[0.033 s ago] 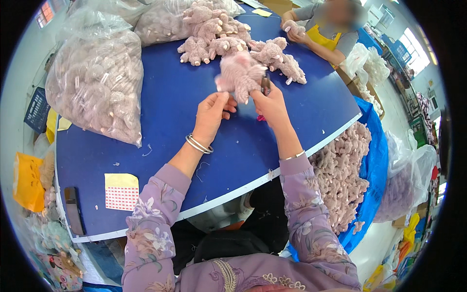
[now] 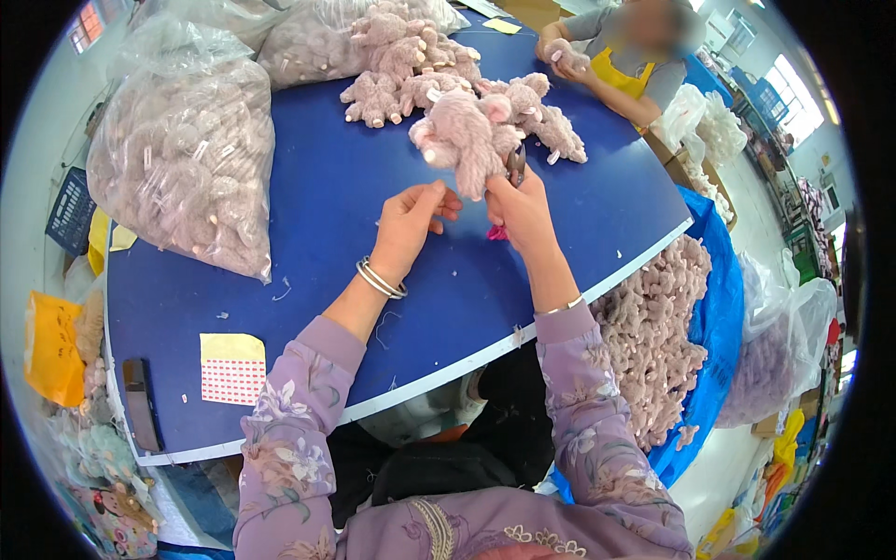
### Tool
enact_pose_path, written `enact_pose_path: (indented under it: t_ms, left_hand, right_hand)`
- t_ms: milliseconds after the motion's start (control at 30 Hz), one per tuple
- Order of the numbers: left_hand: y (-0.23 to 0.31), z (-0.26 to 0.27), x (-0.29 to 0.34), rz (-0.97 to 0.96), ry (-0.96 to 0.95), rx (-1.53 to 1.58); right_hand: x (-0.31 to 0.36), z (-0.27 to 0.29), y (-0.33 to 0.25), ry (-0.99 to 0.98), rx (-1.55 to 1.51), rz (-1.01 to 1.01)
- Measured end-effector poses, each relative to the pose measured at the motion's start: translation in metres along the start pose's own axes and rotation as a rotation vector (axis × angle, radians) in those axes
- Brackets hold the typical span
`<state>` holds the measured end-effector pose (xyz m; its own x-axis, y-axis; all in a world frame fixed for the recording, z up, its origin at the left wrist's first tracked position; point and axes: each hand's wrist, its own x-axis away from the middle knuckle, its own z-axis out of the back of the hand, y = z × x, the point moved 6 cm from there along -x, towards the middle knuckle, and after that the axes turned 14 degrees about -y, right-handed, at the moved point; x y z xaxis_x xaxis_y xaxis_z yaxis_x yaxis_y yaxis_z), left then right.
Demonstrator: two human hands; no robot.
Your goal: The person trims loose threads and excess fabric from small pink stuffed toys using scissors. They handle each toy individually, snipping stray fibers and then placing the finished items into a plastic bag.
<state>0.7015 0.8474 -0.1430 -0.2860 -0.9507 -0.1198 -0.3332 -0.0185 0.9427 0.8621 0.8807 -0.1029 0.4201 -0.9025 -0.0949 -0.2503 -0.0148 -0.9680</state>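
My right hand (image 2: 519, 210) grips a pinkish-grey plush toy (image 2: 457, 135) by its lower end, above the blue table. Dark metal blades of a pair of thread snips (image 2: 515, 165) stick up from the same hand, and a bright pink piece shows below its fingers. My left hand (image 2: 411, 219) is just lower left of the toy, apart from it, with its fingers loosely curled and nothing visible in them. Behind the held toy lies a heap of similar plush toys (image 2: 392, 56).
A clear bag of plush toys (image 2: 187, 159) stands on the table's left. Near its front edge lie a sticker sheet (image 2: 233, 369) and a dark phone-like object (image 2: 140, 401). More toys fill a blue sack (image 2: 723, 299) at right. Across the table a co-worker (image 2: 625, 65) holds a toy.
The plush toy has turned in my right hand, and its body now hangs to the left of the snips. My left fingers have come away from the toy's lower edge.
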Motion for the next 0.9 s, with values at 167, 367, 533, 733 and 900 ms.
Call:
enact_pose_path:
  t_ms: [167,367,533,733,900]
  left_hand:
    - [0.009,-0.008,-0.001,-0.150,-0.035,0.158]
    - [0.013,0.006,-0.001,-0.272,0.151,0.316]
    - [0.015,0.004,0.004,-0.251,0.178,0.176]
    - [0.018,-0.006,0.006,-0.216,0.152,0.189]
    - [0.014,-0.004,0.007,-0.168,0.162,0.173]
  right_hand:
    - [0.011,-0.022,-0.005,-0.064,0.301,-0.016]
    - [0.019,-0.021,-0.025,0.057,0.642,0.024]
    - [0.033,-0.029,-0.045,-0.068,0.442,0.286]
    - [0.033,-0.049,-0.042,-0.260,0.876,0.332]
    - [0.032,-0.041,-0.035,-0.258,0.997,0.146]
